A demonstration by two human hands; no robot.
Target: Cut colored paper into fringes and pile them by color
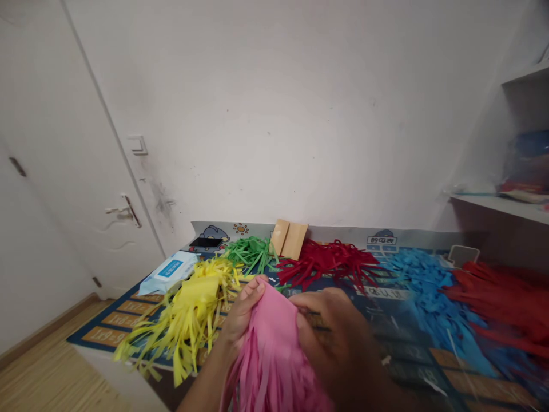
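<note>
A pink fringed tassel (pixel 277 326) hangs between my two hands, its uncut band at the top and its strips trailing down over the table's near edge. My left hand (pixel 249 306) pinches the band's upper left corner between thumb and fingers. At the right edge of the band, my right hand (pixel 328 326) grips with thumb and forefinger; it is partly smeared by motion. Left of my hands lies a yellow fringed bundle (pixel 195 303), its strips spilling over the edge. Behind them sit a green fringed bundle (pixel 252 253) and a dark red one (pixel 330 260).
Blue fringe (pixel 429 286) and red fringe (pixel 506 303) spread at the right. A wipes packet (pixel 169 273), a phone (pixel 206 243) and a folded tan card (pixel 289 239) lie toward the back. The table's printed mat (pixel 107 326) meets a wall; shelves (pixel 510 206) stand right.
</note>
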